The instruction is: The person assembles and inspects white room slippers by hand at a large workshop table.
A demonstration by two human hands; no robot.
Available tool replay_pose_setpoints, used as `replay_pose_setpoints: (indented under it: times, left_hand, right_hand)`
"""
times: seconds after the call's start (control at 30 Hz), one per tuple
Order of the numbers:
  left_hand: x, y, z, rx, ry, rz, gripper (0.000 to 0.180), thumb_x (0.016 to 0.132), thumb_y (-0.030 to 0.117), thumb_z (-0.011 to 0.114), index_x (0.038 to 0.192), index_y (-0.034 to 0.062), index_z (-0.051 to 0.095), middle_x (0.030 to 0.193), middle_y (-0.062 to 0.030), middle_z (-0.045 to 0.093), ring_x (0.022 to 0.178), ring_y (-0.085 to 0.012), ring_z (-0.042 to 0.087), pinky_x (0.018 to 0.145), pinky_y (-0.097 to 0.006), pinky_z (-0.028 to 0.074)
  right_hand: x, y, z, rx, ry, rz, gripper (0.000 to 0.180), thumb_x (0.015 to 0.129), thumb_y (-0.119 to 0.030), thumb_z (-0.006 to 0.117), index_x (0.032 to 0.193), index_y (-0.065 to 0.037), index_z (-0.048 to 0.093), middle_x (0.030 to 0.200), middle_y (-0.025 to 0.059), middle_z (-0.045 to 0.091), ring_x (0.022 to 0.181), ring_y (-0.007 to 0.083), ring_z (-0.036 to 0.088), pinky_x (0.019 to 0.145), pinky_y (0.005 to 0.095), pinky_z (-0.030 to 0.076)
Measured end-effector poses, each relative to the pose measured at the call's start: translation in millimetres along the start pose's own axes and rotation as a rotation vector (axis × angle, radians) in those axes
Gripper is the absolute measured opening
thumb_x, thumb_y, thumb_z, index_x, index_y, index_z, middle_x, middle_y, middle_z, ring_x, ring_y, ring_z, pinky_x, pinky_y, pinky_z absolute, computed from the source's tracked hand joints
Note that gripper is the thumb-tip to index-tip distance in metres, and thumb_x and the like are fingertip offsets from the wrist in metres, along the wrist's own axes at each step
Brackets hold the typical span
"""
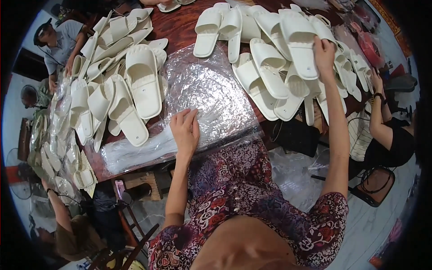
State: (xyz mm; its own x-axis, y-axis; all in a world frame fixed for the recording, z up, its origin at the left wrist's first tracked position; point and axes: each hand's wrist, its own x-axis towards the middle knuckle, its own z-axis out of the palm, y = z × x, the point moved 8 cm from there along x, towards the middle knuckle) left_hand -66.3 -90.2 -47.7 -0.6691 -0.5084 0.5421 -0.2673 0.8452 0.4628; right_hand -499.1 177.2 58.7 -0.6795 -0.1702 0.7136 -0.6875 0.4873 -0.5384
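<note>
Head view: white slipper [298,50], right edge beneath the right hand [325,56].

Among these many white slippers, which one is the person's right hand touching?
The slipper lying uppermost in the pile at right: the right hand touches its right edge, and no other slipper covers it.

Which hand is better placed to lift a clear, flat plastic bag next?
Probably the left hand: it is at the clear plastic bags, while the right hand holds a white open-toed slipper.
</note>
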Motion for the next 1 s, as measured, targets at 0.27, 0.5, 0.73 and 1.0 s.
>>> replay_pose_setpoints:
  times: [0.27,0.5,0.73,1.0]
  left_hand:
    - [-2,-7,3,-0.032,0.006,-0.013,0.033,0.077,0.001,0.067,0.109,0.0097,0.071,0.111,-0.0119,0.065,0.103,-0.0351,0.057,0.092,-0.047,0.045]
    - [-6,-8,-7,-0.077,0.057,-0.044,0.028,0.081,0.004,0.068,0.108,0.011,0.072,0.11,-0.0092,0.066,0.102,-0.0316,0.057,0.09,-0.043,0.045]
    - [-10,-8,-10,-0.036,0.041,-0.047,0.029,0.08,0.004,0.069,0.107,0.0116,0.072,0.111,-0.0071,0.065,0.102,-0.0301,0.057,0.09,-0.041,0.046]
    - [-5,-11,-9,-0.121,0.029,-0.072,0.028,0.082,0.005,0.069,0.109,0.0099,0.073,0.11,-0.009,0.066,0.103,-0.0294,0.058,0.09,-0.041,0.046]
  right_hand:
    - [40,199,-4,-0.214,-0.165,0.263,0.039,0.097,-0.034,0.063,0.09,0.005,0.067,0.076,0.0093,0.065,0.071,0.0156,0.053,0.071,0.0357,0.047]
    - [75,265,5,-0.498,-0.335,0.179,0.057,0.096,-0.054,0.056,0.101,0.001,0.071,0.094,0.0213,0.071,0.09,0.0381,0.066,0.082,0.0436,0.049]
    - [53,237,32,-0.791,-0.416,0.29,0.056,0.092,-0.055,0.057,0.113,-0.004,0.071,0.111,0.0203,0.07,0.108,0.0391,0.064,0.093,0.0484,0.049]
    - [17,213,10,-0.92,-0.324,0.474,0.063,0.087,-0.061,0.059,0.134,-0.019,0.062,0.141,0.0185,0.055,0.131,0.0461,0.047,0.103,0.0607,0.041]
